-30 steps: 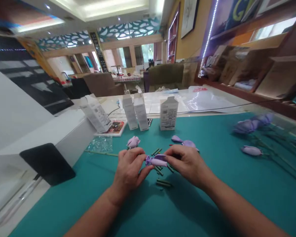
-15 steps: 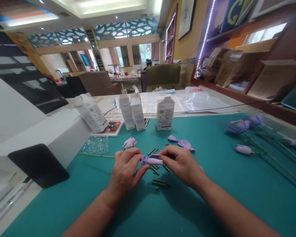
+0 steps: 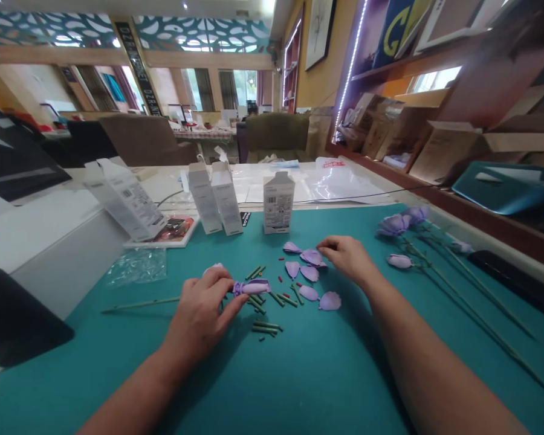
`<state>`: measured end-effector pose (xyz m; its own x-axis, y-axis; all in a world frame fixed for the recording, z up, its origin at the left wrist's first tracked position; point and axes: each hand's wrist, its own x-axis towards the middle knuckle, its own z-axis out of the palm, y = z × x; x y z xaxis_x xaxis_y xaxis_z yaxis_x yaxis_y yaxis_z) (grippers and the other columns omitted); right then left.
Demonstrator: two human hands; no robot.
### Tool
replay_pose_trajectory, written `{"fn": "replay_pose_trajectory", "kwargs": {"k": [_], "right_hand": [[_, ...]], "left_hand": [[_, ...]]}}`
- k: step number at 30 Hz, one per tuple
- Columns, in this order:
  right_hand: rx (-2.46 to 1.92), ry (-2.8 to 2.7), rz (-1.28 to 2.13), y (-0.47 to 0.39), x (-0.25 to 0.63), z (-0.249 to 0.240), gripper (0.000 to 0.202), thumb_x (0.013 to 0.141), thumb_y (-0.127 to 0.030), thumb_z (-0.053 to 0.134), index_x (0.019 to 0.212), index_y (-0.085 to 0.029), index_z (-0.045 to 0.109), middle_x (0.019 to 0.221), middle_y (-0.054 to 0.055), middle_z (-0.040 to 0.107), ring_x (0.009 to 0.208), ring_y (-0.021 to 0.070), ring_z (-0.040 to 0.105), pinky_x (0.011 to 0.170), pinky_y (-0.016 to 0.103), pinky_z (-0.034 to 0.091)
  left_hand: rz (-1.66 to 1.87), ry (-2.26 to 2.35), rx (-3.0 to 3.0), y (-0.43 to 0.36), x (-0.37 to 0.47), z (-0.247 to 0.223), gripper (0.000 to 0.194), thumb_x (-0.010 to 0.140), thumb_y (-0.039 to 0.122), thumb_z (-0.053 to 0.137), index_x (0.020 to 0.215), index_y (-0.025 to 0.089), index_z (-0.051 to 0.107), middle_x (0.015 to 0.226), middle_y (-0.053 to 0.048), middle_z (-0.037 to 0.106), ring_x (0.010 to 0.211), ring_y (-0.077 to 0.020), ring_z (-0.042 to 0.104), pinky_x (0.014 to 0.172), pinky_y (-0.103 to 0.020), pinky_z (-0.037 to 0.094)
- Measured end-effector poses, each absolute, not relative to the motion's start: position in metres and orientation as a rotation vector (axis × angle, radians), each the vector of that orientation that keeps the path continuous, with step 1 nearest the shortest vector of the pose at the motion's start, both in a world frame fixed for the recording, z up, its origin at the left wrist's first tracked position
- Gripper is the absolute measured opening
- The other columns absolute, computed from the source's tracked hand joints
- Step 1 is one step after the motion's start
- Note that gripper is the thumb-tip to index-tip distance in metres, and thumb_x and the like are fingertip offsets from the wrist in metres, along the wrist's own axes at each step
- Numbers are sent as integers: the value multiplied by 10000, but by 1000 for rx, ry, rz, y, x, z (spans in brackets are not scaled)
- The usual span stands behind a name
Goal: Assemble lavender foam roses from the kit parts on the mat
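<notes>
My left hand (image 3: 204, 305) pinches a small purple flower bud (image 3: 255, 287) by its ruffled base, the bud pointing right. Behind that hand, a pale purple flower head (image 3: 214, 267) is mostly hidden. Out to the right, my right hand (image 3: 347, 257) has its thumb and fingers drawn together at the edge of a purple petal pair (image 3: 312, 258); whether they grip it is unclear. Other loose petals (image 3: 330, 300) lie closer to me. Several short green tubes (image 3: 266, 327) and tiny red pieces (image 3: 280, 279) are scattered between the hands.
Purple flowers on long green stems (image 3: 394, 225) lie at the right beside a black case (image 3: 517, 284). White cartons (image 3: 278, 202) stand along the back of the green mat (image 3: 299, 380). At left are a clear plastic bag (image 3: 138, 266) and a white box (image 3: 72, 241).
My right hand has left the bud and moved right and away from me to the loose petals. The left hand keeps the bud. The view has turned to the right.
</notes>
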<state>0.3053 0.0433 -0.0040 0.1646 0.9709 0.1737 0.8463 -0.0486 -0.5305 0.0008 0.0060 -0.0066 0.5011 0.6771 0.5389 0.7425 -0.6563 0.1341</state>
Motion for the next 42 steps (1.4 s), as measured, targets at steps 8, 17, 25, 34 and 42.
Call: {"fn": "replay_pose_trajectory", "kwargs": {"k": [8, 17, 25, 34, 42], "right_hand": [[-2005, -1894, 194, 44, 291, -12, 239, 849, -251, 515, 943, -216, 733, 1010, 76, 696, 924, 220, 613, 733, 292, 404], [-2004, -2293, 430, 23, 276, 8, 84, 686, -216, 671, 744, -248, 722, 707, -6, 701, 619, 138, 601, 498, 229, 333], [-2084, -2445, 279, 14, 257, 2, 85, 720, -241, 631, 760, -196, 692, 739, 99, 683, 642, 212, 619, 486, 277, 289], [-2028, -2561, 229, 9, 253, 3, 223, 751, -129, 515, 923, -178, 649, 822, 125, 678, 720, 234, 633, 504, 290, 273], [-2118, -2531, 167, 13, 251, -1, 285, 767, -72, 469, 975, -196, 619, 869, 116, 665, 738, 231, 634, 511, 285, 255]], "left_hand": [[-799, -1334, -2661, 6, 2, -5, 313, 918, 395, 415, 809, 188, 623, 952, -79, 623, 828, -225, 612, 687, -354, 417], [-883, -1258, -2647, 8, 1, -6, 275, 914, 399, 448, 792, 204, 599, 907, -62, 633, 734, -190, 597, 628, -325, 400], [-817, -1297, -2662, 7, 1, -5, 268, 915, 389, 455, 805, 192, 600, 935, -71, 623, 769, -194, 594, 651, -334, 399], [-787, -1372, -2693, 3, 4, -3, 189, 877, 341, 524, 797, 182, 589, 954, -84, 618, 826, -212, 596, 694, -371, 414], [-772, -1405, -2699, 3, 4, -3, 148, 824, 315, 585, 772, 177, 581, 935, -72, 604, 822, -201, 588, 711, -351, 415]]}}
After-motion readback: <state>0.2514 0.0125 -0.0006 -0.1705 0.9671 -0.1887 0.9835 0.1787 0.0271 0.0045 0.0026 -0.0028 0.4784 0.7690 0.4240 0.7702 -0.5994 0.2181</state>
